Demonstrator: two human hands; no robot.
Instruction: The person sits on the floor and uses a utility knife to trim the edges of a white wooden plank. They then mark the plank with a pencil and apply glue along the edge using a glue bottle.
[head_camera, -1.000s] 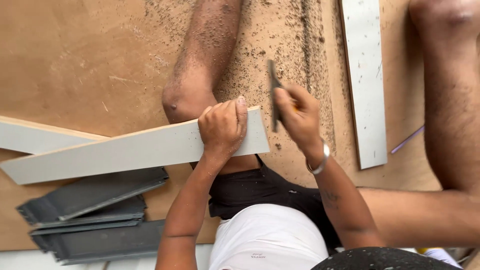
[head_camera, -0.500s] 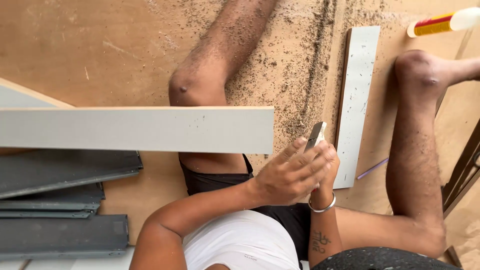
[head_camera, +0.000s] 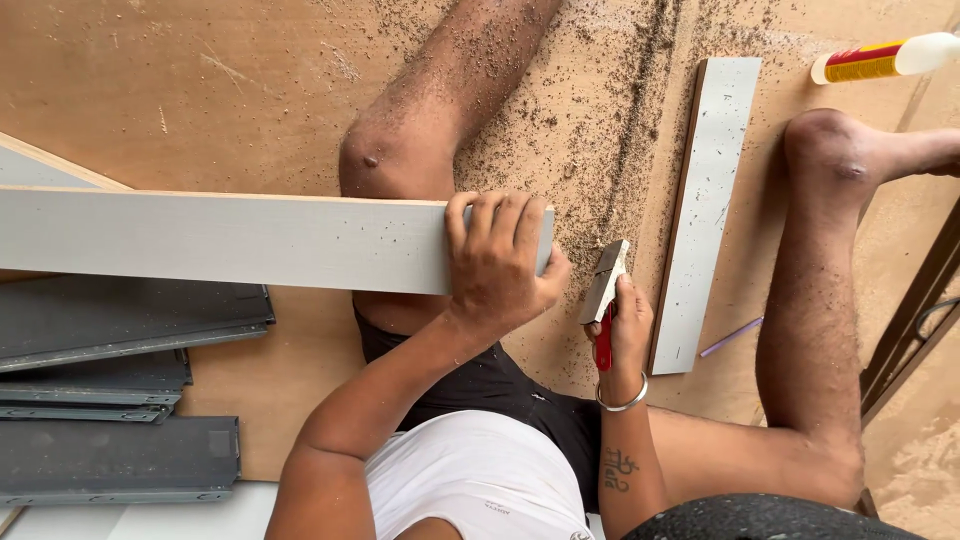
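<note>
A long grey board (head_camera: 230, 240) lies across my left thigh, reaching off to the left. My left hand (head_camera: 497, 262) grips its right end, fingers curled over the top edge. Just right of that end, my right hand (head_camera: 625, 335), with a metal bangle on the wrist, holds a small tool (head_camera: 605, 285) with a red handle and a flat metal head pointing up. The tool's head is close to the board's end, but I cannot tell whether it touches it.
I sit on a sawdust-strewn plywood sheet (head_camera: 200, 80) with my legs spread. A shorter grey board (head_camera: 705, 210) lies between my knees and a purple pencil (head_camera: 730, 337) beside it. A glue bottle (head_camera: 880, 58) lies top right. Dark grey metal panels (head_camera: 120, 320) are stacked at left.
My left hand left the tool and took hold of the board's right end. The right hand keeps the tool, now held upright beside that end.
</note>
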